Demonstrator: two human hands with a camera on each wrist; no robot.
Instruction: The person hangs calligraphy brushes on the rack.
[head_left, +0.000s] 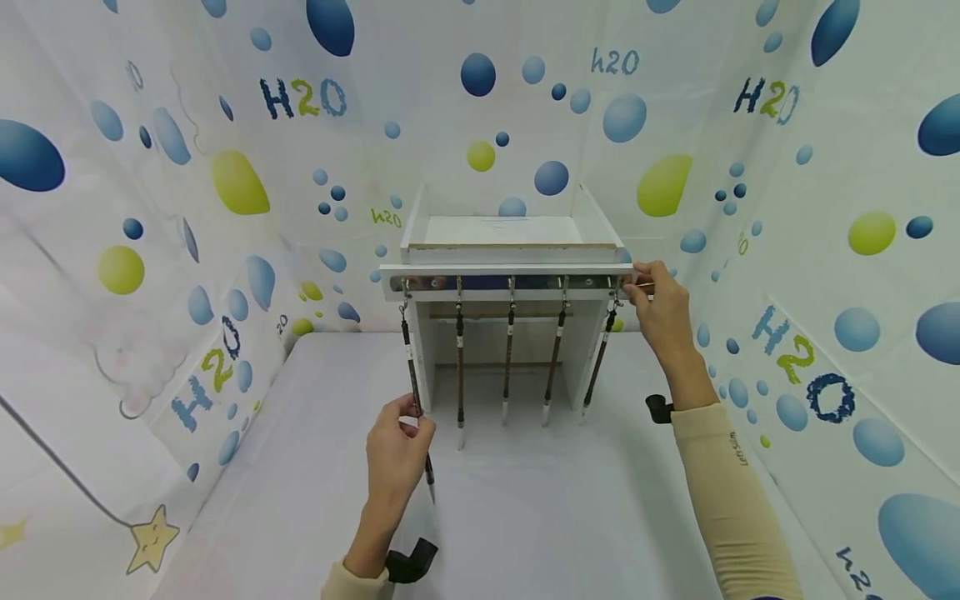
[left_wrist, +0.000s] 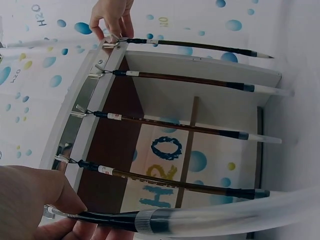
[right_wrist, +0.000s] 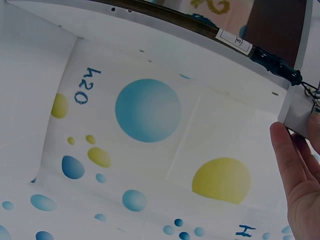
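Several calligraphy brushes [head_left: 461,367] hang tip down from metal hooks on a white rack's front rail [head_left: 486,282]. My left hand [head_left: 397,450] pinches the leftmost brush [head_left: 411,358] partway down its handle, and this brush slants slightly. In the left wrist view its black collar and clear cap [left_wrist: 220,220] stretch across the foreground. At the rail's right end, my right hand [head_left: 663,312] grips the edge beside the last hook. The right wrist view shows fingers [right_wrist: 287,155] against the board's end, close to the labelled brush [right_wrist: 234,41] and its cord loop; the thumb is partly cut off.
Above the rail the rack has a shallow white tray [head_left: 498,229]; side panels [head_left: 422,358] stand under it. The rack stands on a white surface [head_left: 322,400]. Walls [head_left: 420,75] printed with bubbles and H2O lettering enclose it. Each wrist wears a black mount [head_left: 412,562].
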